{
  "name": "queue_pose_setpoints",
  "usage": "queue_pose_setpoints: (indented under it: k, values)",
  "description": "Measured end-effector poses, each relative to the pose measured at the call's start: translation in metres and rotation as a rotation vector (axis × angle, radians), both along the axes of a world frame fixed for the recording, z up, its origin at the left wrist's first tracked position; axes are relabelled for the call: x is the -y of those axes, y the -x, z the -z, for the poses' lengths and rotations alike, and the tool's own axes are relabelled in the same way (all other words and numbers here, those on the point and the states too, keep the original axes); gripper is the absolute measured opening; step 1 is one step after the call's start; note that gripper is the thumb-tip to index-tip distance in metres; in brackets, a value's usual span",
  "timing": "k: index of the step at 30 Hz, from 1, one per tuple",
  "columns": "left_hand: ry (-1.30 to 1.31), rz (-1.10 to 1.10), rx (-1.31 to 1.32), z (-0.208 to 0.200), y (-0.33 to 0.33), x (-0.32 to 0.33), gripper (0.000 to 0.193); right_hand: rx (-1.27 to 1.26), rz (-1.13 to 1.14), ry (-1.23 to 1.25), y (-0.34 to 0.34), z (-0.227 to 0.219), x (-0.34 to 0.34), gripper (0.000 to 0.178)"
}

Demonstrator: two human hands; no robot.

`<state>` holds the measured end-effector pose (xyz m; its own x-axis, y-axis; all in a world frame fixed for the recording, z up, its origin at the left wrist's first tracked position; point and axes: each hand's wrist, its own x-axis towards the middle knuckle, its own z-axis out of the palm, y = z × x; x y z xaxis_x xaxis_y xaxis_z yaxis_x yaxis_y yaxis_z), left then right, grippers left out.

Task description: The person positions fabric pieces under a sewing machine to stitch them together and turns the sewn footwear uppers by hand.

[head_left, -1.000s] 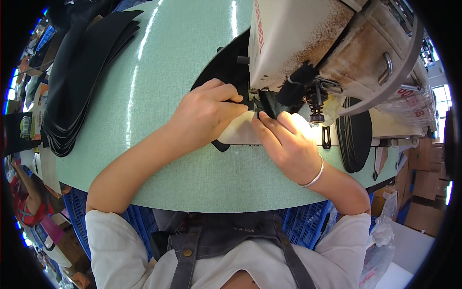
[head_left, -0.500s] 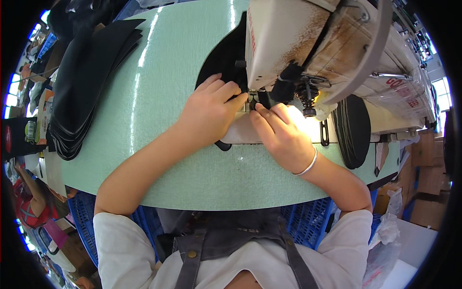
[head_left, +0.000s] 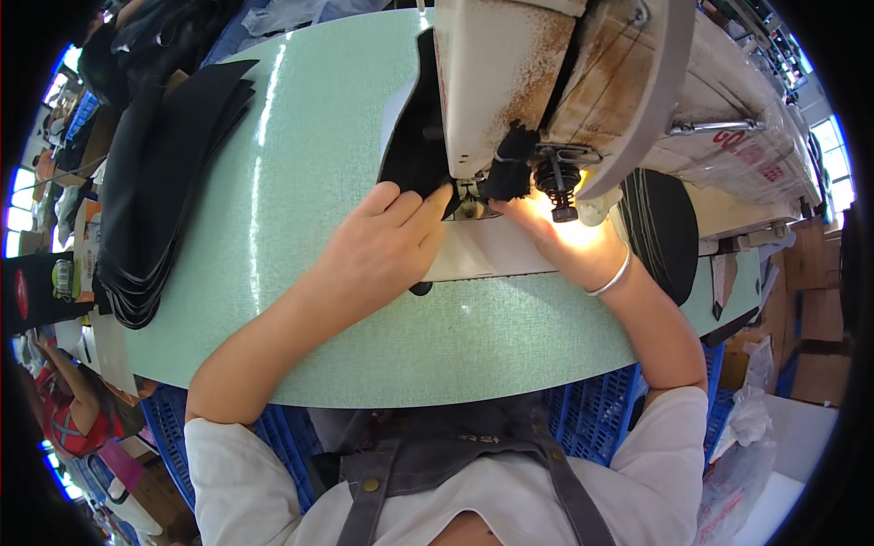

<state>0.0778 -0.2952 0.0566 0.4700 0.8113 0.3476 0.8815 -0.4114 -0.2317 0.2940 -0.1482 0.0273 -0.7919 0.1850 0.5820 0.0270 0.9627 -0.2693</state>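
A: Taking the centre of your view as the clock's, what fills the top?

B: From my remote seat, an off-white, rust-speckled metal sewing machine (head_left: 510, 55) spans twelve to two. A black, curved-edged sheet of flexible material (head_left: 408, 136) lies at twelve, along the machine's left side, which hides part of it from me.

A: And the fingers?

B: On the left hand (head_left: 382, 244), just off centre toward ten, they are curled close together at the sheet's near end; I can't tell whether they pinch it. On the right hand (head_left: 569, 241), toward two, the tips vanish into glare and machine parts, so I can't judge their opening or hold.

A: What blocks you there?

B: A fuzzy black cloth wrap (head_left: 512, 164) and a black spring-loaded knob (head_left: 557, 187), around one, just above that hand. A curved grey bar (head_left: 654, 100) cuts across behind them.

A: Anything else on the pale-green tabletop (head_left: 455, 346)?

B: I see stacked long black pieces (head_left: 150, 182) at ten and stacked rounded black pieces (head_left: 665, 227) before three. Beyond its near edge, blue plastic lattice crates (head_left: 592, 409) show at half past four and eight.
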Motion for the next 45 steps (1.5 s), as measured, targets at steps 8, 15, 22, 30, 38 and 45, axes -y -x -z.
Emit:
queue_pose_setpoints:
  k: [8, 15, 22, 30, 38, 45]
  values:
    - [-0.011, -0.052, -0.001, 0.0, -0.012, 0.003, 0.01, 0.023, 0.059, -0.105, -0.005, 0.032, -0.015, 0.017]
    - [0.04, -0.096, -0.012, 0.003, -0.017, 0.006, 0.014, 0.161, 0.041, -0.126, 0.001, -0.018, 0.016, 0.026]
    - [-0.097, -0.037, 0.057, 0.007, -0.017, 0.0, 0.012, 0.468, 0.296, -0.271, 0.005, -0.027, 0.045, 0.035]
    - [0.205, 0.057, 0.181, -0.029, 0.032, -0.002, 0.026, 0.241, 0.019, -0.3, -0.022, -0.046, -0.008, 0.012]
    - [0.301, 0.096, 0.14, -0.03, 0.0, 0.011, 0.028, 0.394, 0.16, -0.371, -0.009, -0.037, 0.037, 0.011]
    - [0.19, 0.06, 0.313, -0.005, -0.013, 0.011, 0.026, 0.369, 0.173, -0.252, 0.0, -0.036, 0.05, 0.012]
